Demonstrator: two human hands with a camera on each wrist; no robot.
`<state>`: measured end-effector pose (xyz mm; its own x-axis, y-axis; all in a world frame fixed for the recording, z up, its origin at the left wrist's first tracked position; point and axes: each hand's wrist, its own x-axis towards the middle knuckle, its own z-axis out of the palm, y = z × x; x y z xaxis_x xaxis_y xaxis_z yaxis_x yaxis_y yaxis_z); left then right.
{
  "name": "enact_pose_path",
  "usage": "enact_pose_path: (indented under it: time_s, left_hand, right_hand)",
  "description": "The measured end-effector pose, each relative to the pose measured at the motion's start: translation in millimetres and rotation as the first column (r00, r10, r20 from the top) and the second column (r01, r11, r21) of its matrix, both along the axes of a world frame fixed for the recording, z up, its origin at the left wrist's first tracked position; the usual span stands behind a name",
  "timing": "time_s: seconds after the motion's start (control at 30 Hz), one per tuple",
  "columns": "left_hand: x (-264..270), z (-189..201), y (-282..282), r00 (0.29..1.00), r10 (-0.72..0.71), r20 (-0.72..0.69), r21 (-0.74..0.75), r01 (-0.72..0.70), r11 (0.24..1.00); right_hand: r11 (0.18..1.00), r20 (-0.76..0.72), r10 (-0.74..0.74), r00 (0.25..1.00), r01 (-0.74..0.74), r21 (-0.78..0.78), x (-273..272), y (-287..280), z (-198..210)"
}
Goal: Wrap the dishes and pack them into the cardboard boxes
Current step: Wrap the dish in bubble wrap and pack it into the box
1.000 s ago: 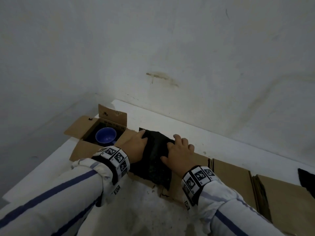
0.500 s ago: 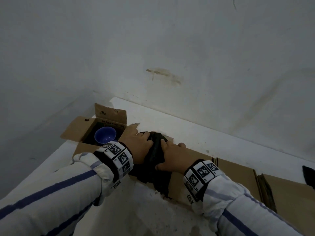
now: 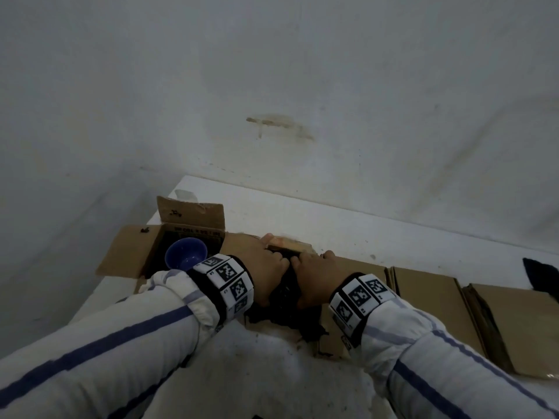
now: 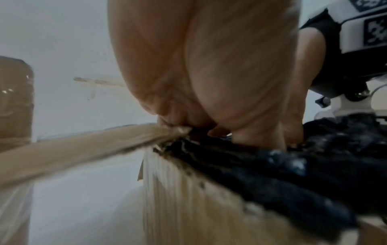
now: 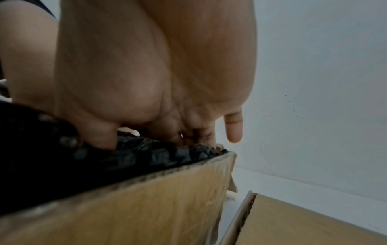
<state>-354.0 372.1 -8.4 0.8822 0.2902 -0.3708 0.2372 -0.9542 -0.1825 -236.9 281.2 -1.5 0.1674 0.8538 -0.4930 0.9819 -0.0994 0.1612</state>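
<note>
A crumpled black wrap lies bunched on top of a cardboard box in the head view, and whether a dish is inside it is hidden. My left hand and right hand squeeze it from both sides, fingers curled down into it. In the left wrist view my left hand digs into the black wrap at the box's edge. My right hand presses its thumb and fingers into the wrap above the box wall. A blue bowl sits unwrapped in the open box at left.
Two flattened cardboard boxes lie to the right on the white surface. A dark piece of wrap shows at the right edge. White walls close the back and left; the surface's edge runs along the left.
The black wrap lay spread under flat hands a second ago. Both hands have drawn together, bunching it into a narrow bundle between them.
</note>
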Motion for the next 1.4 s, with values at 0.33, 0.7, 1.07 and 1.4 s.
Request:
enact_pose_path:
  time_s: [0.33,0.7,1.07,1.4]
  left_hand:
    - [9.9,-0.7,-7.4,0.994,-0.098,-0.044,0.011,0.099,0.995]
    - [6.5,0.2,-5.8,0.984,-0.177,0.004,0.024,0.177,0.984]
    - [-4.6,17.5,-0.4,0.993,-0.095,-0.065,-0.023,0.094,0.995]
    - [-1.2,17.0,-11.0,0.991,-0.108,-0.074,0.042,0.111,0.993]
  right_hand:
    - [0.992,-0.111,-0.058,0.992,0.045,-0.118,4.9,-2.1,15.0]
    - [0.989,0.072,-0.008,0.997,-0.003,0.15,-19.2,-19.0,-18.6]
    - [0.995,-0.006,-0.019,1.0,0.019,0.1,-17.7,-8.5,-15.0]
    - [0.994,-0.122,-0.08,0.989,0.089,0.068,-3.5,-17.6,-12.0]
